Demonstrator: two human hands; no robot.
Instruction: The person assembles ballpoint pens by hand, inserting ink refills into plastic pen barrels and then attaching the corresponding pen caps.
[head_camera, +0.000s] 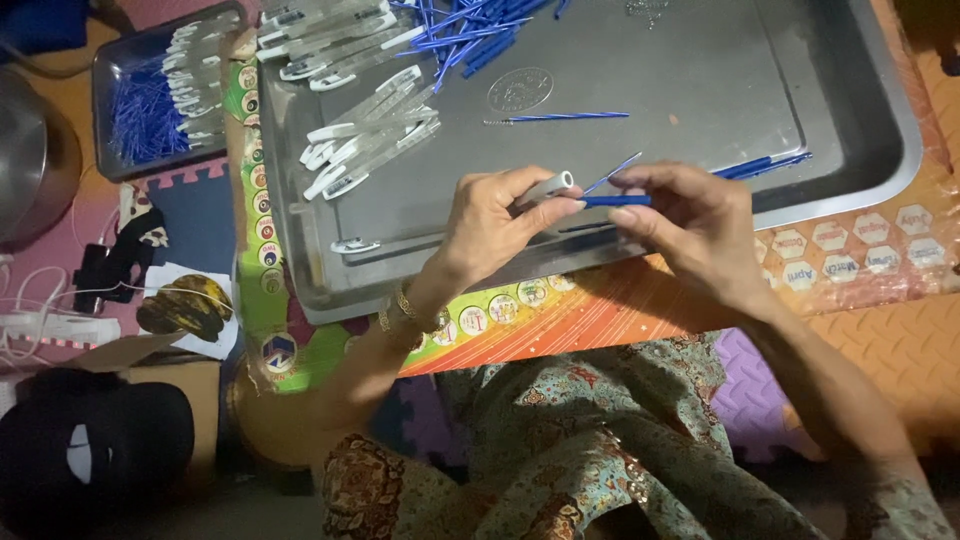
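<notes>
White tube (548, 188): pinched in the fingers of the left hand (490, 225), centre of the frame, its open end facing right.
Blue stick (615, 201): clamped between thumb and fingers of the right hand (690, 225), its tip just beside the tube's mouth.
Metal tray (850, 110): fills the upper middle, behind both hands.
Clear caps (365, 130): heaped at the tray's upper left.
Loose blue sticks (470, 35): piled along the tray's top edge.
Small tray (105, 90): upper left corner, holding more blue sticks and caps.
</notes>
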